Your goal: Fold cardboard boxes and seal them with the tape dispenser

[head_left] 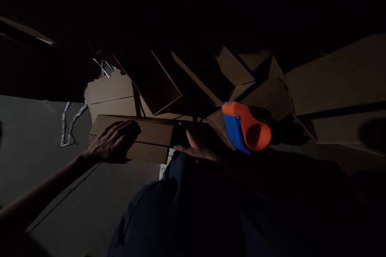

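A closed cardboard box [149, 132] lies in front of my body, a dark seam running along its top. My left hand [110, 142] rests on the box's left part, palm down with the fingers stretched out. Beside the right end of the box is my right hand [196, 149], its thumb and fingers apart and nothing seen in it. Deep shadow hides part of that hand, and I cannot tell whether it touches the box. To its right sits an orange and blue tape dispenser [237, 126], apart from both hands.
Behind the box stand open cardboard boxes [167, 104] and a flattened-looking cardboard piece [111, 94]. Larger cardboard [337, 84] spreads at the right. Crumpled silvery strips [70, 124] lie on the grey floor [30, 140] at the left. The upper area is too dark to make out.
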### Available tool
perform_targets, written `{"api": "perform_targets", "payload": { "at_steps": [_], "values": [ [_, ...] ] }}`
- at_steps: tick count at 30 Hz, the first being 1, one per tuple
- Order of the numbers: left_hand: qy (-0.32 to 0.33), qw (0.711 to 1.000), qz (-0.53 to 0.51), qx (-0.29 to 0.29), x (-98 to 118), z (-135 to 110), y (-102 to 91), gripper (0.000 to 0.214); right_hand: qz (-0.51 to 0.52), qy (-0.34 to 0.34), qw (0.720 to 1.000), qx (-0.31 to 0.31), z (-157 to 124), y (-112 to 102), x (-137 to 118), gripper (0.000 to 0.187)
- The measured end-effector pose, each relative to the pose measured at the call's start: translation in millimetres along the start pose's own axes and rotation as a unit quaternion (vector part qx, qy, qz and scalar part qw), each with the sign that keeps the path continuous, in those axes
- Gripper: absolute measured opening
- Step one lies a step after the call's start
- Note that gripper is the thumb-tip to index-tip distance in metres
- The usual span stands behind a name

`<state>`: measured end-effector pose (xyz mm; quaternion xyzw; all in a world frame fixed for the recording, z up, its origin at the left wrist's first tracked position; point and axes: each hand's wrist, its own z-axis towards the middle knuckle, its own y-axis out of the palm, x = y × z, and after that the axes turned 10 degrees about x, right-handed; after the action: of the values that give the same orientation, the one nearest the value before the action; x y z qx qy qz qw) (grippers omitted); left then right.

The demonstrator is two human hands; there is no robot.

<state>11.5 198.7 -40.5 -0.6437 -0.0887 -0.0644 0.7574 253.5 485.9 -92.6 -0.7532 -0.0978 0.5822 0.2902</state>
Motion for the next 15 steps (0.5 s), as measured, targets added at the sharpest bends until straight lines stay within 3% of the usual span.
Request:
{"api": "perform_targets", "payload": {
  "at_steps": [3, 6, 10, 15],
  "values": [
    [-0.02, 1.0, -0.003, -0.005, -3.1, 5.6, -1.2, 0.088, 0.081, -0.063, 0.994, -0.022, 8.6, 10.5, -15.9, 0.119],
    [-0.035, 0.999, -0.011, -0.025, -8.5, 14.1, -3.9, 0.09, 0.108, -0.119, 0.987, 0.012, 14.7, 25.8, -30.9, 0.15],
    [-0.074, 0.996, -0.021, -0.036, -11.0, 30.6, -8.5, 0.092, 0.041, -0.108, 0.991, 0.065, 21.4, 29.9, -40.1, 0.148],
    [-0.096, 0.994, -0.038, -0.026, -3.2, 51.5, -17.6, 0.087, -0.06, -0.185, 0.98, 0.031, 13.6, 13.0, -30.3, 0.144]
  ]
}}
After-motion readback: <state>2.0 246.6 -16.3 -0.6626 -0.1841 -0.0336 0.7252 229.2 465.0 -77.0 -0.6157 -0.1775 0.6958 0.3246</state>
